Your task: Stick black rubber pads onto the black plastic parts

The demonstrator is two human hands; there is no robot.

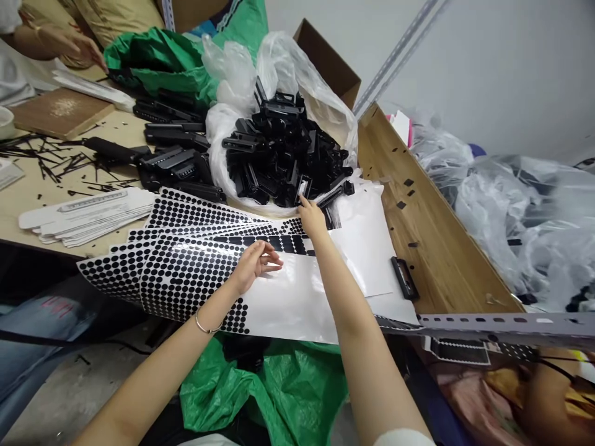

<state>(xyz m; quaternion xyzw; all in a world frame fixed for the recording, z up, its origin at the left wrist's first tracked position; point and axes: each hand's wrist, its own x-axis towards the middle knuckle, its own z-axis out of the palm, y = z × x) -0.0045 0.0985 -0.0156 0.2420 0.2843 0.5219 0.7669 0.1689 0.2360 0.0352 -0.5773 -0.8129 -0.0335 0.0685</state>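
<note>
My right hand (312,218) reaches to the front of a heap of black plastic parts (283,139) in a clear plastic bag. Its index fingertip meets a small black part with a pale face (304,187). The other fingers are bent and partly hidden, so a grip cannot be made out. My left hand (255,265) hovers over sheets of round black stickers (186,272), fingers loosely apart and holding nothing. White backing without stickers (292,297) shows below it, between my forearms.
Black handle-like parts (171,158) and white folded cards (88,214) lie to the left. Another person's hand (77,46) is at the upper left, near a green sack (158,62). A wooden board (432,248) and metal rail (502,325) edge the right side.
</note>
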